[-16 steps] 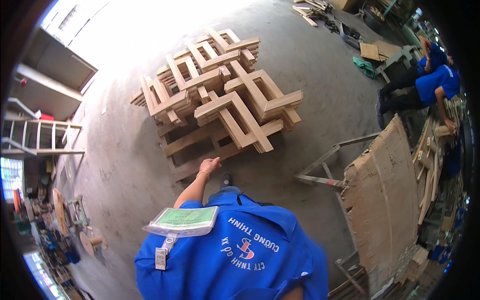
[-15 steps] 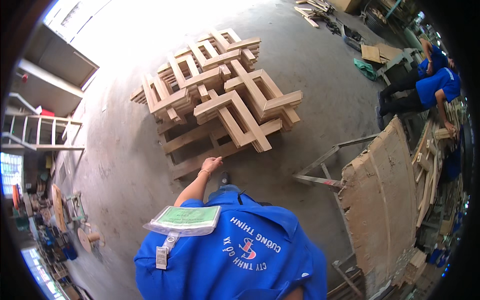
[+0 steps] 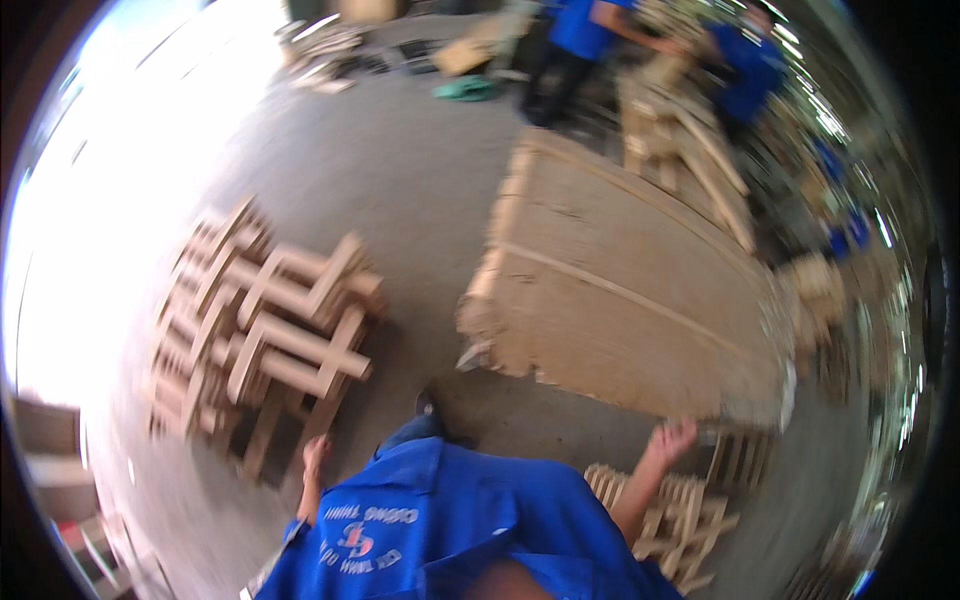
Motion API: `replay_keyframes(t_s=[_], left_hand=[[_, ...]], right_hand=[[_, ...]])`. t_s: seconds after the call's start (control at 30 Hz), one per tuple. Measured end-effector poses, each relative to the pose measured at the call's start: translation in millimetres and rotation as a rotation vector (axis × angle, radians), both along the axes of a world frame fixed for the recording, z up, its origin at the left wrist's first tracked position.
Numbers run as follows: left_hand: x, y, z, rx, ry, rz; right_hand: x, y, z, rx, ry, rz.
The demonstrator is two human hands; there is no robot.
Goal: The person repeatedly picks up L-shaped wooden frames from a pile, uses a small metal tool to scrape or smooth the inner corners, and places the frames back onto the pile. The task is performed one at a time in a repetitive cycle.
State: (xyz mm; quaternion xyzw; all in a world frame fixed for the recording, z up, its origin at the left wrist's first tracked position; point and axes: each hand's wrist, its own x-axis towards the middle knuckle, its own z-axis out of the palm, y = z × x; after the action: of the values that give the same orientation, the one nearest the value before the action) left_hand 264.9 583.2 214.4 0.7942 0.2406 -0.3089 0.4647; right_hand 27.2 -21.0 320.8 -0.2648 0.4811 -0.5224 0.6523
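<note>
My left hand (image 3: 316, 452) hangs low beside the near corner of a stack of L-shaped and crossed wooden frame pieces (image 3: 300, 350). It looks apart from the stack and nothing shows in it. Out to the right, my right hand (image 3: 674, 440) is at the near edge of a worktable topped with worn brown cardboard (image 3: 620, 290). Whether it touches that edge I cannot tell. Motion smears the fingers of both hands. The frame pieces rest on a wooden pallet (image 3: 262, 435).
More slatted wooden pieces (image 3: 685, 525) lie low by my right forearm. Beyond the worktable, two people in blue shirts (image 3: 585, 30) stand at a pile of wooden strips (image 3: 680, 130). A green cloth (image 3: 465, 89) and scrap wood (image 3: 325, 50) lie on the far floor.
My view has swung right, so the stack now sits at the left and the worktable fills the centre right. My right hand has come into view, and the left hand is lower.
</note>
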Motion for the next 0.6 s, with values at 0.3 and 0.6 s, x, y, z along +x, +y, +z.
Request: replay_keyframes(t_s=[0.3, 0.6], left_hand=[[87, -46, -33, -0.093, 0.015, 0.437], [154, -129, -5, -0.153, -0.156, 0.291]], right_hand=[[123, 11, 32, 0.221, -0.538, 0.532], [168, -122, 51, 0.083, -0.431, 0.516]])
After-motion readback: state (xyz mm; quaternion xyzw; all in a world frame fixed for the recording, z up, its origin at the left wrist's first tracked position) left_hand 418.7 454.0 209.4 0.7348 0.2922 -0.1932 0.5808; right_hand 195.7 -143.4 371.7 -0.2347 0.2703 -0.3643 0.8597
